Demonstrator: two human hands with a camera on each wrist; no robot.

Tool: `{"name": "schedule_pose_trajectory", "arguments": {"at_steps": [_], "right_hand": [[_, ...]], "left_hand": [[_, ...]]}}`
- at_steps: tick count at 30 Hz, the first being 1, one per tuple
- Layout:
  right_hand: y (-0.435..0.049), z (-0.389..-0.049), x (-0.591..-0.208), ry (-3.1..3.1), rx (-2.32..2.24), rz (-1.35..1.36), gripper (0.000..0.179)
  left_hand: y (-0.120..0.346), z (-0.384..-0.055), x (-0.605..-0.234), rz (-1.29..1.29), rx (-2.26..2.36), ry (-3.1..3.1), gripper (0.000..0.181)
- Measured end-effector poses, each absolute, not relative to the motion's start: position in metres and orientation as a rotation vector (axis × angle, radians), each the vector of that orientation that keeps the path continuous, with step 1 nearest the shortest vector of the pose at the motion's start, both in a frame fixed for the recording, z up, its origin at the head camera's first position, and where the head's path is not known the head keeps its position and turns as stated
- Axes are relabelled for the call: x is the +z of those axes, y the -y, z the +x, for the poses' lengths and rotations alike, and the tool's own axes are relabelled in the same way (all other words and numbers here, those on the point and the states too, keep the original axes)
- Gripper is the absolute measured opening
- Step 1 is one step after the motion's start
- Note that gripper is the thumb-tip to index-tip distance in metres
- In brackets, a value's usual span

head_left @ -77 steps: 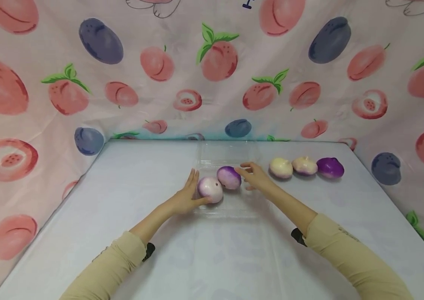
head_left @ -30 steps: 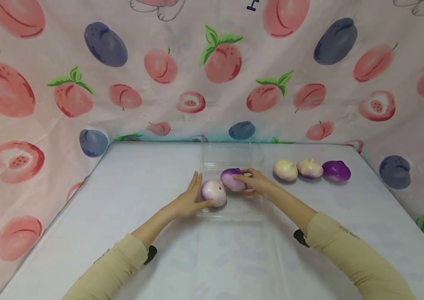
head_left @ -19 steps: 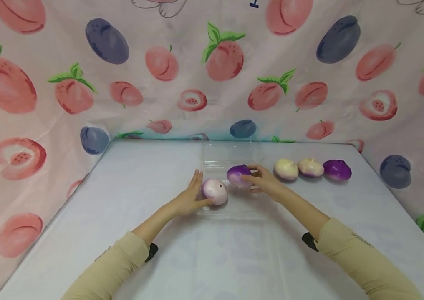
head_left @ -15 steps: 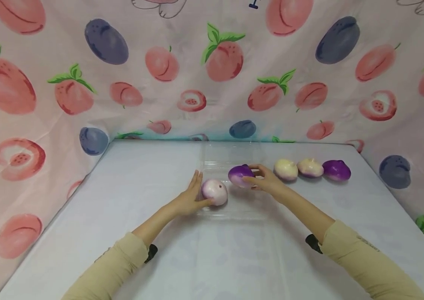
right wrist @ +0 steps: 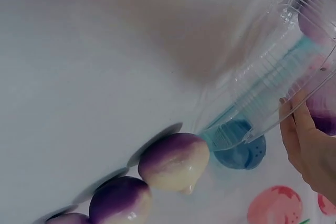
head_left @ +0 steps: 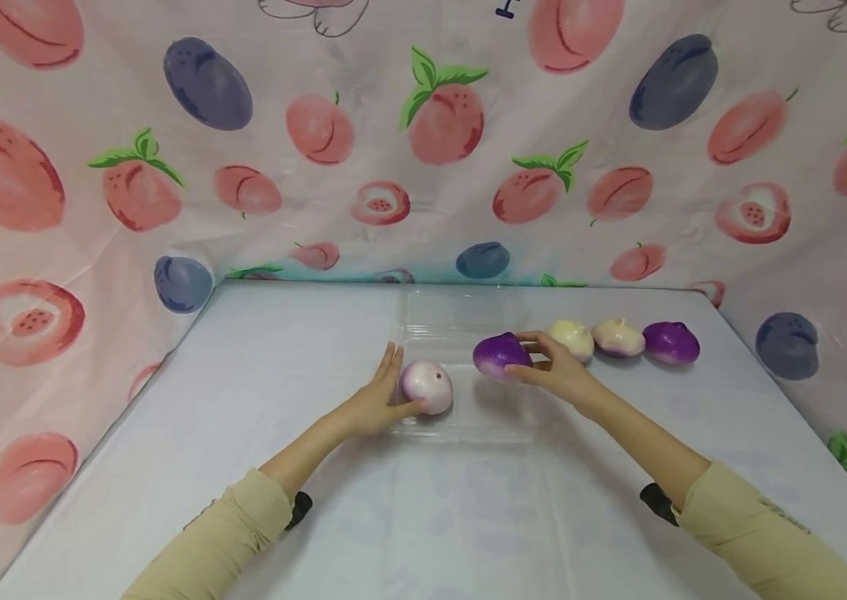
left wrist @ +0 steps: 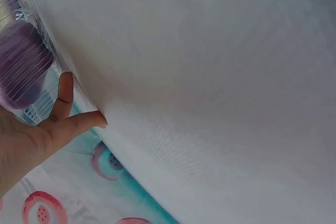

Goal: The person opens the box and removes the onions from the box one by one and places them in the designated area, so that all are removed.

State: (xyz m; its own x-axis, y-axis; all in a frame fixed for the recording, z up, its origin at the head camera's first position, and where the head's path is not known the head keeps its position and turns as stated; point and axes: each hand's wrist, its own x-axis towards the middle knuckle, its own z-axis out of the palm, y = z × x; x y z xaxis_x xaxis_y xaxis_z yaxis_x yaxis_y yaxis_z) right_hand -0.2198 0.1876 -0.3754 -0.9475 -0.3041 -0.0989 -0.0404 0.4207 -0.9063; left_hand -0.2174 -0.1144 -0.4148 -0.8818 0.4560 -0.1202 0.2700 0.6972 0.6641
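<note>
My right hand (head_left: 558,368) pinches a purple-and-white turnip (head_left: 500,357) between thumb and fingers, over the right half of a clear plastic clamshell box (head_left: 487,433). Its purple side is up, and the fingers' far side is hidden. A paler turnip (head_left: 427,388) sits in the box's left half, a small dark hole in its top. Beside it is my left hand (head_left: 371,407), its fingers straight along the box's left edge and its thumb at the turnip's near side. The left wrist view shows the fingers (left wrist: 65,95) spread by the ribbed wall.
Three more turnips line up to the right of the box: a cream one (head_left: 572,340), a cream-and-purple one (head_left: 620,337) and a deep purple one (head_left: 671,342). The box's lid (head_left: 461,307) lies open toward the fruit-print cloth (head_left: 438,200) behind the white table (head_left: 288,333).
My right hand has taken hold of the purple turnip that lay against the paler one and carried it rightward, turning its purple side up. My left hand stays in place.
</note>
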Motion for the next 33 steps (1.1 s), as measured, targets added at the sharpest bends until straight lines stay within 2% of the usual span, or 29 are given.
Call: {"name": "schedule_pose_trajectory", "arguments": {"at_steps": [14, 33], "right_hand": [[-0.210, -0.204, -0.370, -2.567, -1.521, -0.346, 0.058], [-0.247, -0.198, -0.378, -2.560, -1.517, -0.433, 0.064]], "left_hand": [[0.114, -0.216, -0.414, 0.560, 0.968, -2.630, 0.100], [0.114, -0.215, -0.413, 0.579, 0.978, -2.623, 0.100]]}}
